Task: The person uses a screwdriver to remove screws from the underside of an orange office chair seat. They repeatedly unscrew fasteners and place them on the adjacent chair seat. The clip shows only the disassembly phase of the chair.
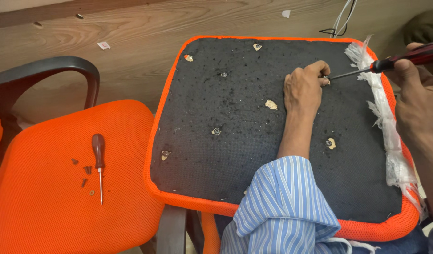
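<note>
An upturned chair seat [254,141], black underneath with an orange mesh edge, is laid flat and fills the middle of the view. The left hand [302,89] is pressed onto its black underside at about one o'clock from the centre, fingers [315,70] curled down and pinched together at a spot near the far right edge; whether a screw is held there cannot be told. The tip of a red-handled screwdriver [381,65] is brought in to that same spot from three o'clock. Its handle is gripped in the right hand [416,94], fingers wrapped tightly around it, at the two o'clock corner of the view. Frayed white plastic wrap [383,113] is seen trailing along the seat's right edge. Small torn patches and screw holes are scattered over the black surface. At nine o'clock, a second orange chair [51,211] is seen, and on its seat a smaller screwdriver [99,162] is laid with its tip toward six o'clock, loose screws [86,174] resting just beside it. A blue striped sleeve [287,207] is rolled above the left forearm.
</note>
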